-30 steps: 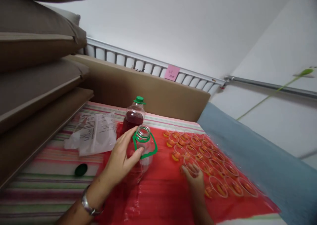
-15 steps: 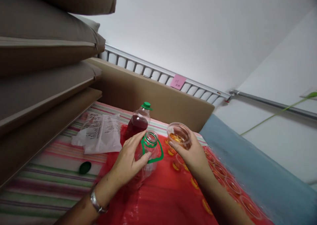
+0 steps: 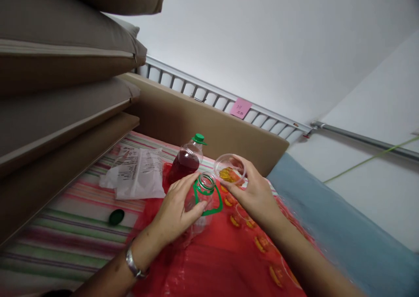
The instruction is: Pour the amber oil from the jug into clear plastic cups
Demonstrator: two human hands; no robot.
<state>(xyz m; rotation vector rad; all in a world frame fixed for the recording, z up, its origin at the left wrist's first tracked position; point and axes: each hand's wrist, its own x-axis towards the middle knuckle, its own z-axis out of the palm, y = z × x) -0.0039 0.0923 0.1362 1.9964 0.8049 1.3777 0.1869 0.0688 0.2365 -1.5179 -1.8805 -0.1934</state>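
Observation:
My left hand (image 3: pixel 178 203) is wrapped round the neck of a clear plastic bottle (image 3: pixel 201 220) with a green handle ring and no cap on its mouth. Between the fingers and thumb of my right hand (image 3: pixel 255 190) is a clear plastic cup (image 3: pixel 229 168), tilted toward the bottle mouth and just above and to the right of it. Whether the cup holds anything is hard to tell, as orange-yellow shapes show through it. Behind my left hand stands a second bottle (image 3: pixel 185 162) of dark red liquid, its green cap (image 3: pixel 198 138) on.
A red plastic sheet (image 3: pixel 225 262) with yellow patterns and clear cups lies over a striped cloth (image 3: pixel 72 240). On the left are a white printed bag (image 3: pixel 139 175), a dark green cap (image 3: pixel 116 217) and stacked cushions (image 3: pixel 65 66). A brown board (image 3: pixel 203 127) rises behind.
The cup in my right hand has moved left, closer to the open bottle, and is tilted more. My left hand keeps its grip on the bottle. The camera view has shifted slightly.

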